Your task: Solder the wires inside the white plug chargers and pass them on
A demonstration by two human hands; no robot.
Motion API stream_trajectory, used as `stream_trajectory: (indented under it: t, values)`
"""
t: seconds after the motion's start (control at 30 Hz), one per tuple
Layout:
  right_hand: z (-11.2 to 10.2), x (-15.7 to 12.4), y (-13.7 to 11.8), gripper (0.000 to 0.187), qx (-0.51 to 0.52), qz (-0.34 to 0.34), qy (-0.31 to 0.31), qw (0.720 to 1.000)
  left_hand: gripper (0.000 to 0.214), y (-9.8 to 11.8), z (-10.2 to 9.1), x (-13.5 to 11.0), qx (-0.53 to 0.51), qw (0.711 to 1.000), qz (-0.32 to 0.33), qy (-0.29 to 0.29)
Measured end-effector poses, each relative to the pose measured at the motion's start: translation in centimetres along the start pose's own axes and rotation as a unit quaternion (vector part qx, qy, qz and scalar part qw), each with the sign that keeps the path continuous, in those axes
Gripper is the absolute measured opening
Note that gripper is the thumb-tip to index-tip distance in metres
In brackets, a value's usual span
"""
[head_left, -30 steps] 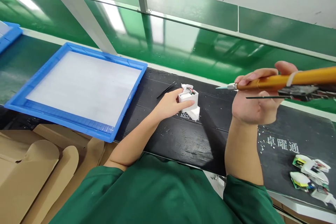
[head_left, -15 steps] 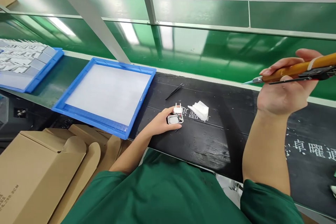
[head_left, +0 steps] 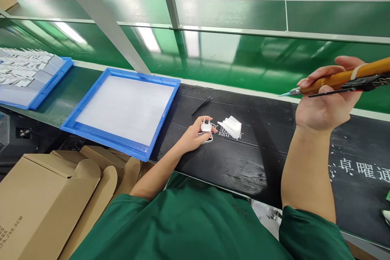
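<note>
My left hand (head_left: pixel 195 135) rests on the black mat (head_left: pixel 243 158), fingers closed round a small white plug adapter (head_left: pixel 206 129) whose two pins stick up. My right hand (head_left: pixel 327 103) is raised at the right and grips an orange-handled craft knife (head_left: pixel 341 78) with its blade pointing left, together with thin black tweezers held under the handle. A folded white piece (head_left: pixel 230 126) lies on the mat just right of the adapter. A second pair of black tweezers (head_left: pixel 201 105) lies behind my left hand.
A blue tray (head_left: pixel 91 124) with a white liner sits left of the mat. Another blue tray (head_left: pixel 53 81) with several white parts is at far left. Cardboard boxes (head_left: pixel 45 199) stand at lower left. A green conveyor belt (head_left: pixel 228 61) runs behind. White lettering marks the mat at right.
My left hand drew the adapter away from the white piece toward me, then turned it over on the mat. The view swung left. My right hand kept the knife raised.
</note>
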State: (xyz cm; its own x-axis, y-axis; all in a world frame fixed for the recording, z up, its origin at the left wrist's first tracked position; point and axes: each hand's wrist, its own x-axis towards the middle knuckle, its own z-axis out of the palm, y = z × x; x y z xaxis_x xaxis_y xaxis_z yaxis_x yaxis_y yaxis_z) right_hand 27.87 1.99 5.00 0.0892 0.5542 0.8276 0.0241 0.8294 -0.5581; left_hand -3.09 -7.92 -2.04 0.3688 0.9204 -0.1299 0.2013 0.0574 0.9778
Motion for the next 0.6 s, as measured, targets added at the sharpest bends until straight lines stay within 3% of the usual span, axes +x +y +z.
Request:
stream_trajectory:
  t: [0.17, 0.23, 0.4, 0.6]
  values:
    - [-0.6, -0.1, 0.5, 0.044, -0.029, -0.010, 0.006, 0.999, 0.090, 0.2, -0.9, -1.0, 0.038, 0.998, -0.036, -0.019]
    - [-1.3, -0.2, 0.7, 0.045, -0.046, -0.012, 0.007, 0.999, 0.095, 0.2, -1.3, -1.7, 0.091, 0.995, -0.032, -0.020]
    - [-4.1, -0.9, 1.4, 0.046, -0.111, -0.003, -0.003, 0.994, 0.030, 0.1, -1.2, -2.6, 0.211, 0.977, 0.004, 0.023]
    - [-7.2, -3.5, 1.4, 0.063, -0.214, 0.059, 0.112, 0.969, 0.026, 1.2, -0.4, -2.2, 0.178, 0.983, 0.028, 0.043]
